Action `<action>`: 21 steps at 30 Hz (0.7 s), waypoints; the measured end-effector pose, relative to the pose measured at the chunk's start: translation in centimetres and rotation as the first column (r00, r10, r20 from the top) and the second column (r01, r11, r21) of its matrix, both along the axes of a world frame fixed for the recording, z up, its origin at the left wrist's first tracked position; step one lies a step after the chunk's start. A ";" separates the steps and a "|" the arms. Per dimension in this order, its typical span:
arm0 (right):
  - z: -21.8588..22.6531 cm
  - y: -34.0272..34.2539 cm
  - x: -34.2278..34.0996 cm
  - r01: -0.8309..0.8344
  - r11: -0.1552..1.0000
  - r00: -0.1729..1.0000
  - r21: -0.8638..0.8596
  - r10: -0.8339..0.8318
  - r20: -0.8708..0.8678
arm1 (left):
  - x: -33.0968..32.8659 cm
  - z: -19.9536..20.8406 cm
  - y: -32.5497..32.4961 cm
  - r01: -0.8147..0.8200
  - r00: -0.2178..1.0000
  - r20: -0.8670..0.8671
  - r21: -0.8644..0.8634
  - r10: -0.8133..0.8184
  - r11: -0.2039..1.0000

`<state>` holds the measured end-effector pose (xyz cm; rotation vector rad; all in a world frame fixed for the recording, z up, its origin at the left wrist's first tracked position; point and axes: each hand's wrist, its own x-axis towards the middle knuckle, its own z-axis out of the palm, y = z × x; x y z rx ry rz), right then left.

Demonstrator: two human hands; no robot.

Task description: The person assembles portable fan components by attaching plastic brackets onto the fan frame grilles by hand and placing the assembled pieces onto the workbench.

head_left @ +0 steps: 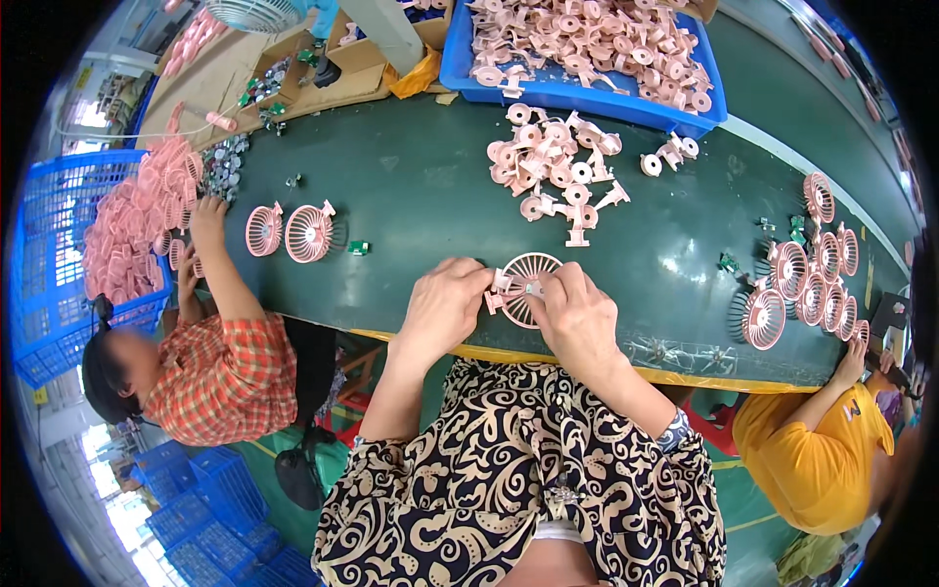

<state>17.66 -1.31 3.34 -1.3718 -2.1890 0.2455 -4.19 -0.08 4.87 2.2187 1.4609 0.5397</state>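
- The left hand [445,301] was narrow, its thumb and fingertips pinching the left edge of a pink fan cage [526,269], by its small bracket [498,291]
- The right hand [579,315] was narrow too, its fingertips over the middle of the cage, where they seemed to pinch a small pale piece [534,289], too hidden to tell its kind
- The fan cage was in front of the person, at the near edge of the green tabletop [421,186]; whether it touched the surface could not be told
- It looked light, stiff and rather smooth, like thin hard plastic; the slim spokes probably called for gentle pressure
- The rim or the bracket seemed the better hold
- Beyond the hands lay loose pink brackets [559,176], short of a blue tray [670,120]
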 end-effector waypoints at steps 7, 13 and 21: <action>0.3 0.1 0.0 0.006 1.000 1.000 0.001 -0.005 -0.010 | 0.6 2.5 -2.6 -0.222 0.975 -0.030 -0.041 0.221 0.974; 0.1 0.1 0.1 0.001 1.000 0.999 -0.006 -0.001 -0.042 | 1.6 1.4 -3.8 -0.301 0.952 0.021 -0.120 0.305 0.946; 0.5 0.7 0.9 -0.144 0.986 0.985 -0.083 0.134 -0.112 | 1.2 0.2 -3.9 -0.334 0.935 0.091 -0.092 0.342 0.938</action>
